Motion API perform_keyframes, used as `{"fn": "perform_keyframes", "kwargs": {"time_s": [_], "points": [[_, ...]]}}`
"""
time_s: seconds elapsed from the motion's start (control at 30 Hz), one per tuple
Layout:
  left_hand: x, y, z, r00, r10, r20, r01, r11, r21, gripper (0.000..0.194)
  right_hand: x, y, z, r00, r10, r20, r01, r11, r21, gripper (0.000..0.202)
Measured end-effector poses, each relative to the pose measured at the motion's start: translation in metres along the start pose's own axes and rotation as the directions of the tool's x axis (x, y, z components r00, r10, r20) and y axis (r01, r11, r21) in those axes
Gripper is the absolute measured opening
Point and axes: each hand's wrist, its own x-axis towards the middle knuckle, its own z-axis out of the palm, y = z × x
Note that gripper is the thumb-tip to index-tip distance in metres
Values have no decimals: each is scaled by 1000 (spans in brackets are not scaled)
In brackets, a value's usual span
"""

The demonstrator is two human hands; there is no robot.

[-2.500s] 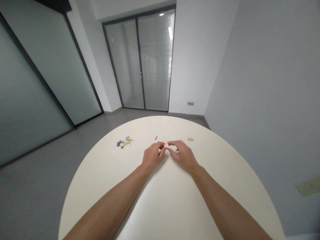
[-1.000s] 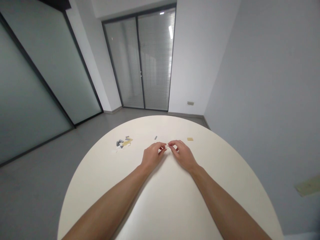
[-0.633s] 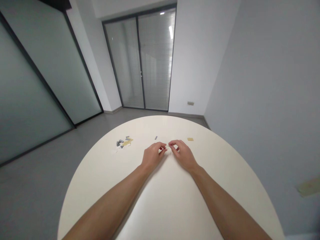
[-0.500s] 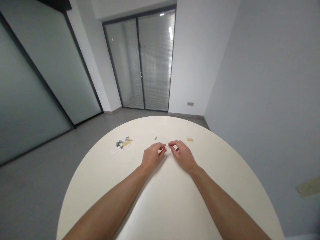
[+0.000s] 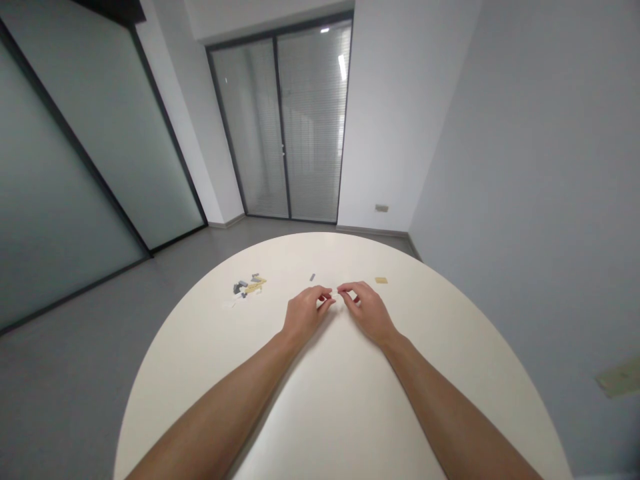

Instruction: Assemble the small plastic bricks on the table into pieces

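Observation:
Near the middle of the round white table [image 5: 330, 413], my left hand [image 5: 307, 310] and my right hand [image 5: 367, 310] face each other with curled fingers. Between their fingertips is a small whitish piece [image 5: 335, 293], too small to make out in detail; both hands pinch at it. A small grey piece [image 5: 313, 277] lies just beyond my left hand. Past my right hand, to its right, rests a flat yellow piece [image 5: 381, 281].
On the table's left side lies a loose pile of small grey, yellow and white pieces [image 5: 253, 285]. Beyond the table are a glass door [image 5: 310, 127] and grey walls.
The hands have barely moved; the fingertips have shifted slightly around the small whitish piece. The pieces on the table lie as before.

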Motion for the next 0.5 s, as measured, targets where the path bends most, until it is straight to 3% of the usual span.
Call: {"fn": "perform_keyframes", "kwargs": {"time_s": [0.5], "points": [[0, 1, -2, 1000, -23, -14, 23, 999, 25, 12, -2, -2, -2, 997, -63, 53, 66, 996, -52, 23]]}}
